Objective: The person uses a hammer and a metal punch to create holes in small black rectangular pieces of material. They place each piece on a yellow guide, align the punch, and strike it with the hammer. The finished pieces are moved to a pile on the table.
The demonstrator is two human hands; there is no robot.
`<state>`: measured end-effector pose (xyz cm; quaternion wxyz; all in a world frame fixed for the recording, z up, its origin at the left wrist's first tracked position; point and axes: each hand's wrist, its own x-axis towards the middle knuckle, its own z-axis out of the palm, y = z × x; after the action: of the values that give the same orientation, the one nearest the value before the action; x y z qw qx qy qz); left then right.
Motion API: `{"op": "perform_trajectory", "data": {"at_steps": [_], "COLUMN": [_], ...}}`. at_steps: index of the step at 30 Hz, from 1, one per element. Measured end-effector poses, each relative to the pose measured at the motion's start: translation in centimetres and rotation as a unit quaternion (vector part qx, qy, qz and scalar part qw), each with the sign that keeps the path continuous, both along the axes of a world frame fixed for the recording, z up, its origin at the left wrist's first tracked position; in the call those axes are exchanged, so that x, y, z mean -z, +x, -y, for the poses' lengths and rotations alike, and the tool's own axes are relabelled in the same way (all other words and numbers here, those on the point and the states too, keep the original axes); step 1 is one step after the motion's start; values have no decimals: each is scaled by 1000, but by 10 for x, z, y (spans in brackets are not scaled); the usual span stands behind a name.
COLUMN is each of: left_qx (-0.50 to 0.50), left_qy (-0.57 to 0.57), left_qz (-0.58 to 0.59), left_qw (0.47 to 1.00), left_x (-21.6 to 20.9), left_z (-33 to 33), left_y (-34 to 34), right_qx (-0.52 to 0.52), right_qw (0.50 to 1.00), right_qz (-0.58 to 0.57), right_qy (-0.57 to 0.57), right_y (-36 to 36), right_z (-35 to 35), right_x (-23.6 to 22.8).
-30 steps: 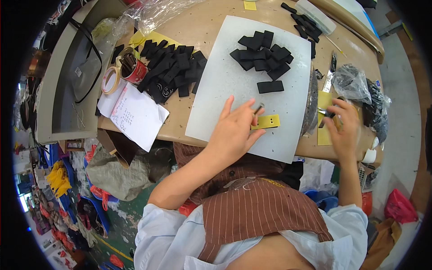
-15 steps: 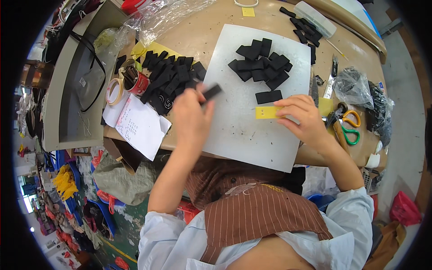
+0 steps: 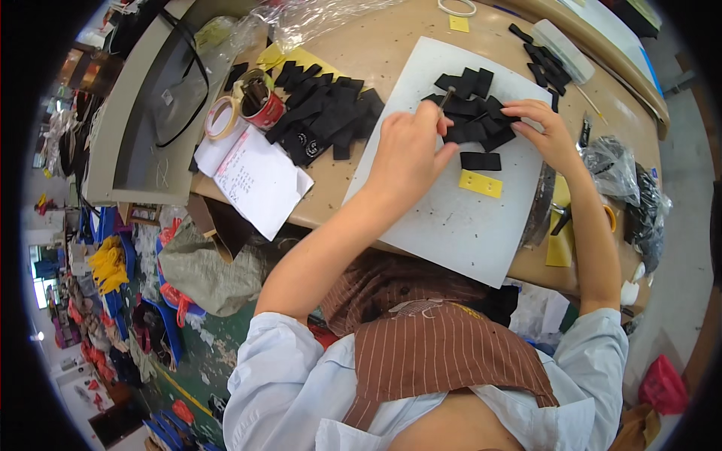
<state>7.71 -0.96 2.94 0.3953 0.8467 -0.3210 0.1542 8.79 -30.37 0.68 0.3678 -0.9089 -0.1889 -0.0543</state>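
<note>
Above the white board (image 3: 451,225), my left hand (image 3: 410,154) is closed round a slim, pen-like tool (image 3: 449,96), its end showing past the fingers. That end lies over a heap of folded black fabric strips (image 3: 465,133). My right hand (image 3: 545,131) pinches a black fabric strip (image 3: 496,111) at the heap's right edge between thumb and fingers. Just below the heap, one separate black strip (image 3: 480,161) lies flat. Beneath it is a small yellow card (image 3: 480,185) with holes, touched by neither hand.
Left of the board lies a bigger pile of black strips (image 3: 331,109), beside a red can (image 3: 265,113) of sticks, a tape roll (image 3: 222,119) and a written paper (image 3: 256,177). Orange-handled scissors (image 3: 611,218), a snap-blade cutter (image 3: 585,131) and plastic bags (image 3: 611,169) lie at right.
My right hand has let go of the yellow card and moved up to the heap. My left hand, earlier with a black strip, has moved right over the heap. The view has shifted.
</note>
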Motion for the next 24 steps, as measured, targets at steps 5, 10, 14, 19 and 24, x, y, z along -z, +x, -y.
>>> {"op": "perform_trajectory", "data": {"at_steps": [5, 10, 14, 19, 24], "left_qx": [69, 71, 63, 68, 73], "left_qy": [6, 56, 32, 39, 39], "left_qz": [-147, -113, -133, -126, -128], "left_qw": [987, 989, 989, 989, 988], "left_x": [9, 26, 18, 17, 19], "left_z": [-18, -29, -36, -33, -31], "left_y": [-68, -87, -83, -87, -86], "right_qx": [63, 107, -9, -8, -32], "right_qw": [997, 991, 1000, 1000, 999], "right_qz": [34, 20, -4, 10, 18], "right_qy": [42, 84, 13, 11, -16], "right_y": [-12, -68, -123, -136, -132], "right_z": [2, -27, -64, -79, -82], "right_x": [4, -36, -33, -18, -16]}}
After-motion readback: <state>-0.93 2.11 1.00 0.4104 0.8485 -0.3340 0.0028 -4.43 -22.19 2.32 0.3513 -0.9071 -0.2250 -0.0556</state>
